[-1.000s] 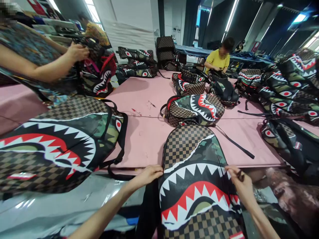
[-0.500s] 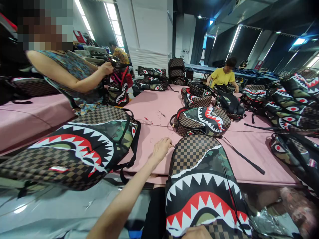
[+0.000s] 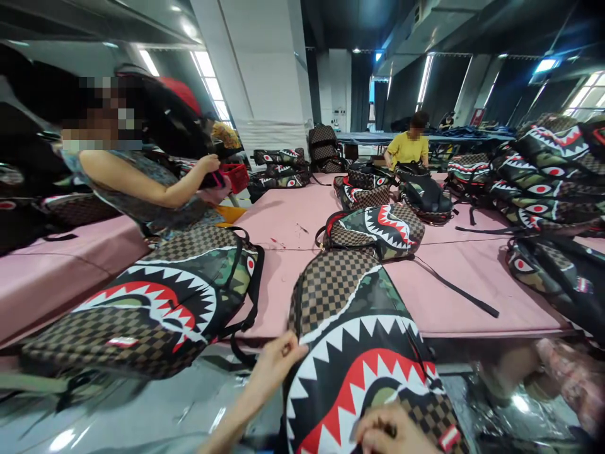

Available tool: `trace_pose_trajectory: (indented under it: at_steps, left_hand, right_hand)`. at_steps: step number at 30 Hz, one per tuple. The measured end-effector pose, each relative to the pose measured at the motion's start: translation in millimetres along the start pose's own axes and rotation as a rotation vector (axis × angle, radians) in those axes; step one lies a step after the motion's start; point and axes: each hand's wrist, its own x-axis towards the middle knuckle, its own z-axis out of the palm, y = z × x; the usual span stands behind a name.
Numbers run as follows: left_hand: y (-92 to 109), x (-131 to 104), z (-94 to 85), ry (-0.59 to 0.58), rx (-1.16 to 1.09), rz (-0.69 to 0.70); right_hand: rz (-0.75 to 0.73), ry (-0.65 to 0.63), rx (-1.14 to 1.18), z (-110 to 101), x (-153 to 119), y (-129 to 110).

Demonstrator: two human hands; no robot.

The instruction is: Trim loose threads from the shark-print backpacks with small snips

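Observation:
A backpack [image 3: 347, 293] with a brown check, camouflage and a shark-mouth print lies tilted at the table's front edge, reaching down toward me. At its left side my left hand [image 3: 278, 358] is closed in a pinch, fingertips against the edge. Whatever is in that pinch is too small to make out. Low over the printed front, my right hand [image 3: 386, 430] has its fingers curled together, and their contents are hidden. A second shark-print backpack [image 3: 155, 296] lies to the left, near my left forearm.
Another shark-print backpack [image 3: 378, 230] lies just behind mine on the pink table [image 3: 283, 265]. More bags are stacked at the right [image 3: 543, 183]. On the left a co-worker [image 3: 155, 180] lifts a dark bag; another person in yellow [image 3: 409, 148] works at the back.
My left hand has moved from beside the backpack's top down to its left side. My right hand has come up further into view. The left co-worker's bag is higher and the view has shifted.

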Motion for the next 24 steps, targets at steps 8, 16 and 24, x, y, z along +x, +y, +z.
trace_pose_trajectory:
  at_steps: [8,16,24]
  left_hand:
    - [156,41,-11.1,0.062,0.14,0.23]
    - [125,5,66.0,-0.044,0.388,0.556]
    - [115,20,-6.9,-0.435,0.92,0.668]
  right_hand:
    - [-0.61,0.463,-0.126,-81,7,-95]
    - [-0.494,0.276,-0.459,-68,35,-71]
    - [-0.421,-0.175,-0.969,-80,69,-117]
